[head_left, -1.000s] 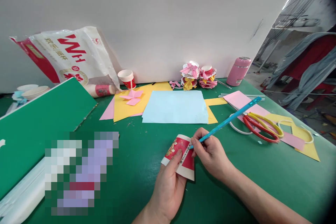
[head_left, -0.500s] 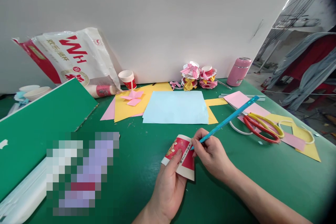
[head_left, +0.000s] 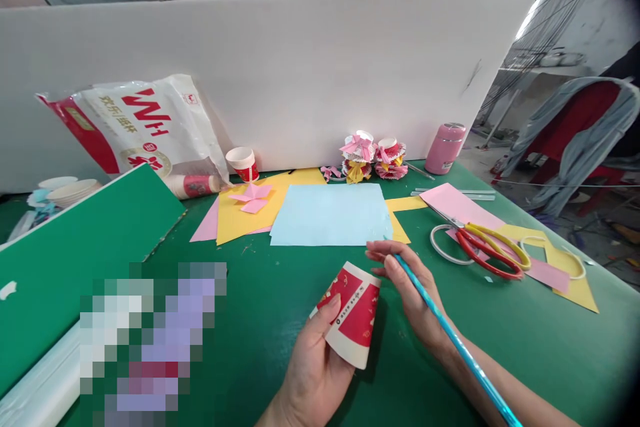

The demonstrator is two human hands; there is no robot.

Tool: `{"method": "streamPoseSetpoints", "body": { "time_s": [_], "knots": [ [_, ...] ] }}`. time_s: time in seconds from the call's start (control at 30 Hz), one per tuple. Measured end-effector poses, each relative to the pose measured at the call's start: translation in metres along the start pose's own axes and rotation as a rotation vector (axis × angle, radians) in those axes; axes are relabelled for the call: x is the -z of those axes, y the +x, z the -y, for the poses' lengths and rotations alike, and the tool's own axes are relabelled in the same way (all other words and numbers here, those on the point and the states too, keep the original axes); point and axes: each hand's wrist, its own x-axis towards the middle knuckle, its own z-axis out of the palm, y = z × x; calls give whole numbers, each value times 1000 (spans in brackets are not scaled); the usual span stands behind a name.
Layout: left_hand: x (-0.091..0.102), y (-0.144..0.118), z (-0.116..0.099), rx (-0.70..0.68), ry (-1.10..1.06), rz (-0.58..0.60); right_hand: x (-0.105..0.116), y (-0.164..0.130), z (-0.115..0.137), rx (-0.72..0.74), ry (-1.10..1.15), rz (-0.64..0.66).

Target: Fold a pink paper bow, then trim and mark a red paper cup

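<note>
The left hand (head_left: 313,367) holds a red paper cup (head_left: 351,315) low in the middle, fingers hidden behind it. The right hand (head_left: 413,283) pinches a blue stick (head_left: 453,340) that runs off the bottom edge. A blurry patch (head_left: 153,337) hides something at lower left

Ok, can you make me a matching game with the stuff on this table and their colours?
Things:
1. paper cup in the left hand
2. pencil in the right hand
3. flask by the white board
4. big sheet in the middle

Colours:
A. pink
B. pale blue
C. red and white
D. bright blue

Pairs: 1-C, 2-D, 3-A, 4-B
</note>
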Motion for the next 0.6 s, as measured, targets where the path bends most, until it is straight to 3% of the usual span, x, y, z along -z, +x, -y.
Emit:
{"method": "streamPoseSetpoints", "body": {
  "time_s": [0.1,0.2,0.37,0.53,0.6],
  "knots": [
    [0,0,0,-11,0,25,-1,-5,4,-131,82,228],
    [0,-1,1,-41,22,42,-5,-9,6,-198,134,308],
    [-1,-3,6,-120,104,90,-10,-8,2,-208,79,251],
    [-1,-1,12,-187,202,-76,-7,-1,-2,-106,40,73],
    [0,1,13,-199,230,-120,-4,1,-1,-70,24,60]
  ]
}}
